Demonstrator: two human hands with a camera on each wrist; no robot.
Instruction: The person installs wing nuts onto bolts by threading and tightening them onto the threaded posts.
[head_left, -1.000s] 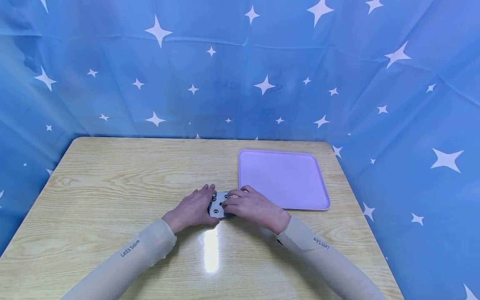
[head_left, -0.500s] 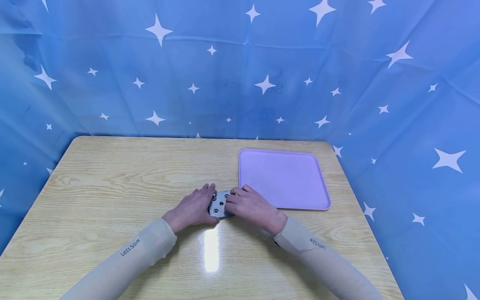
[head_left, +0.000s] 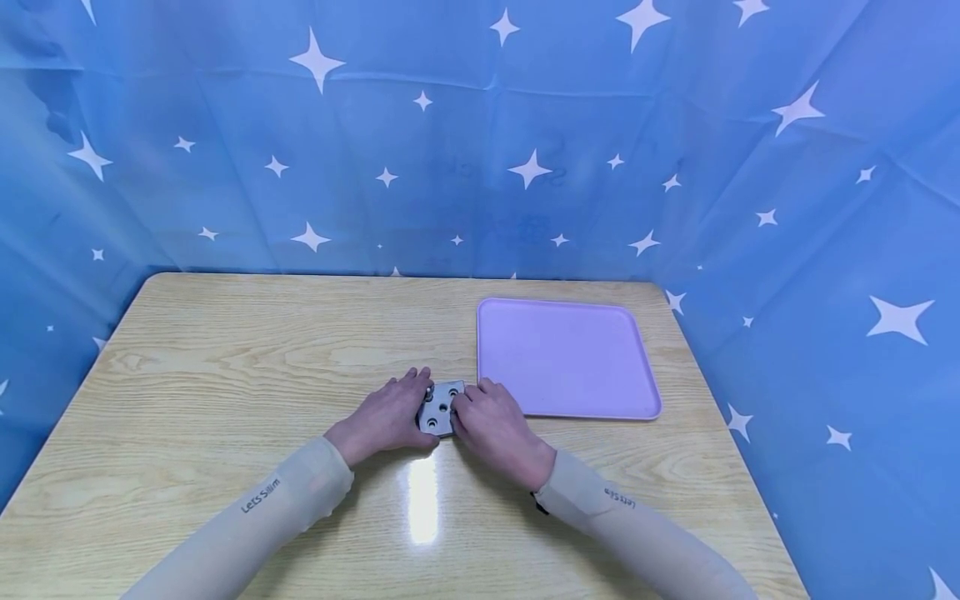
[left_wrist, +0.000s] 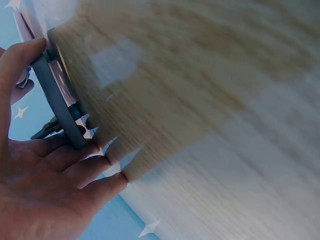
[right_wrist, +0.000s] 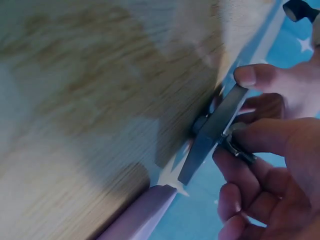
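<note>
A grey metal plate [head_left: 442, 417] with several holes lies between both hands at the middle of the table. My left hand [head_left: 384, 419] grips its left side, thumb at the near edge and fingers at the far one. At the plate's right side, my right hand [head_left: 498, 433] pinches a small dark metal bolt [right_wrist: 241, 151] between thumb and fingers, clearest in the right wrist view. How far the bolt sits in the plate is hidden. In the left wrist view, a dark threaded screw [left_wrist: 47, 129] stands out from the plate beside the left fingers.
A shallow purple tray [head_left: 566, 358] lies on the wooden table [head_left: 262, 333], just behind and right of the right hand. A blue curtain [head_left: 450, 200] with white stars hangs behind the table and along its sides.
My right hand has turned and drawn back slightly to the right and nearer, its fingers curling in at the plate's right edge. More of the plate's top shows. The left hand stays put.
</note>
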